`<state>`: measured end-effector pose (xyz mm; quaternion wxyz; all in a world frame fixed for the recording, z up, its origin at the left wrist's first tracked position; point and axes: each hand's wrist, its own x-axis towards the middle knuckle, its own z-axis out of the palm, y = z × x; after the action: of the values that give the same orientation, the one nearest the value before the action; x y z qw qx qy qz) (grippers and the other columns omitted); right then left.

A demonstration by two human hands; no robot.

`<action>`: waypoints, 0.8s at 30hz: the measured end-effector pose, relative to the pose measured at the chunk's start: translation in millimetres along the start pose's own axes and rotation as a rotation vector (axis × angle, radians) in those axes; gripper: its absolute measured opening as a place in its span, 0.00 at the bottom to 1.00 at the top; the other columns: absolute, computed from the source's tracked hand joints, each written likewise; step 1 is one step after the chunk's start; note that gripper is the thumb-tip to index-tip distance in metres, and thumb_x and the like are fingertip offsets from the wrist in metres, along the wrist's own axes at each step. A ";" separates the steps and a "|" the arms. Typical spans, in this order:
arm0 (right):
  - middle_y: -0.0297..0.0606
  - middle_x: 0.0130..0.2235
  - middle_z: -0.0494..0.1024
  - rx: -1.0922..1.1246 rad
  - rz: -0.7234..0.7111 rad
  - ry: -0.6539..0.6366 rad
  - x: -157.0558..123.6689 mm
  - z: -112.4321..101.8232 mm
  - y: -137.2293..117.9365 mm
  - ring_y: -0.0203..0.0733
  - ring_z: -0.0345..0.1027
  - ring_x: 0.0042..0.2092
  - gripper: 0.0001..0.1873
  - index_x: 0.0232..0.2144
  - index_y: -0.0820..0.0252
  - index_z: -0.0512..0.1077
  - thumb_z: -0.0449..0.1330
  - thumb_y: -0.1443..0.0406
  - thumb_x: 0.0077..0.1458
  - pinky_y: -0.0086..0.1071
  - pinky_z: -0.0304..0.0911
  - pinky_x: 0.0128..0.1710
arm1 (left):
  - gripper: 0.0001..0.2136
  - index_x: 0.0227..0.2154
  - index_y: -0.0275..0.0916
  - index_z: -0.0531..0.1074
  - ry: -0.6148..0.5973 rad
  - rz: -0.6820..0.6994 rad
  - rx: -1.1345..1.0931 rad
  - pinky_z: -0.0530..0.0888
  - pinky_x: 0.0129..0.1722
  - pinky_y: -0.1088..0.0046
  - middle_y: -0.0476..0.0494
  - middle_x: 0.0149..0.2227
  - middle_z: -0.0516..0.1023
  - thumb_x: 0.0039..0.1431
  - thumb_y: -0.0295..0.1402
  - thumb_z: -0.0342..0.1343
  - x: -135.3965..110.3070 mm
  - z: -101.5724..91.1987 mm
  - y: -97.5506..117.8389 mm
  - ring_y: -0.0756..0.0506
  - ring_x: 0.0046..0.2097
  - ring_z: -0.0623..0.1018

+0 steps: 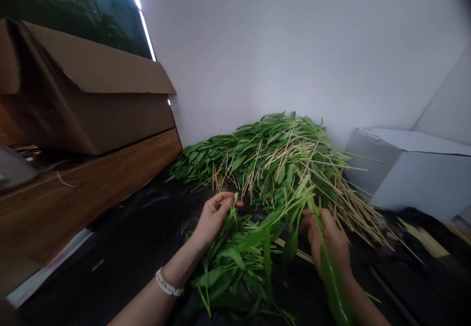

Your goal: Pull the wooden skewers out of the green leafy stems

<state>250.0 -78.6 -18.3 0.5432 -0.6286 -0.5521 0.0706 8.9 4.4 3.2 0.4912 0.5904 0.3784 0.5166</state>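
Observation:
My left hand pinches the tip of a leafy green stem over a loose heap of green leaves close in front of me. My right hand is closed round a bunch of green stalks that runs down over my wrist and fans out in leaves to the left. Behind both hands lies a big pile of greens threaded on thin bamboo skewers. A bead bracelet sits on my left wrist.
Black plastic sheeting covers the floor. A wooden ledge runs along the left with an open cardboard box on it. A white box stands at the right, loose bare skewers lie before it. A white wall is behind.

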 end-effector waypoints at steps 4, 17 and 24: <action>0.30 0.24 0.71 0.000 -0.130 -0.244 -6.0 3.7 -6.6 0.36 0.65 0.23 0.13 0.39 0.56 0.65 0.43 0.59 0.63 0.27 0.58 0.25 | 0.17 0.44 0.34 0.72 -0.085 -0.057 -0.038 0.70 0.44 0.70 0.37 0.39 0.81 0.55 0.40 0.58 -1.1 1.8 -3.4 0.45 0.41 0.77; 0.31 0.27 0.70 -0.073 -0.324 -0.507 -21.2 23.0 -4.1 0.37 0.68 0.29 0.13 0.40 0.56 0.66 0.41 0.66 0.64 0.29 0.59 0.32 | 0.17 0.39 0.33 0.77 -0.060 -0.115 -0.084 0.73 0.43 0.68 0.37 0.38 0.81 0.47 0.37 0.65 -7.2 8.5 3.6 0.43 0.39 0.80; 0.34 0.32 0.75 -0.098 -0.305 -0.513 -22.2 24.6 -1.9 0.39 0.71 0.34 0.14 0.41 0.55 0.67 0.42 0.65 0.64 0.30 0.60 0.34 | 0.16 0.37 0.33 0.78 -0.055 -0.113 -0.067 0.73 0.41 0.68 0.38 0.36 0.82 0.46 0.38 0.65 -7.9 10.2 5.9 0.44 0.37 0.80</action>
<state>223.5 -81.2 -38.0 0.3591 -0.5257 -0.7620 0.1182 17.2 -6.5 7.2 0.5493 0.5652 0.3799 0.4843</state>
